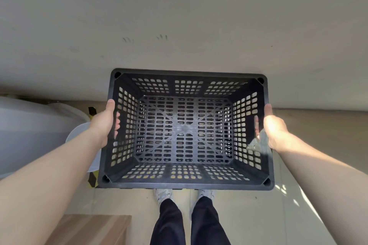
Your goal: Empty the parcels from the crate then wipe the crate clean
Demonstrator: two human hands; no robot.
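A black perforated plastic crate (pixel 185 182) is held in the air above the floor, its open top facing me. Nothing lies inside it. My left hand (pixel 106 123) grips the crate's left rim, thumb on top and fingers curled through the side handle. My right hand (pixel 273 127) grips the right rim the same way, with fingertips showing inside the wall. No parcels or cloth are in view.
A grey wall (pixel 179 26) stands just beyond the crate. White bags (pixel 29 125) and a pale lidded container (pixel 79 131) lie at the left beside black-and-yellow tape (pixel 92 180). A wooden surface (pixel 89 228) is at the lower left. My feet (pixel 183 193) stand on tiled floor below the crate.
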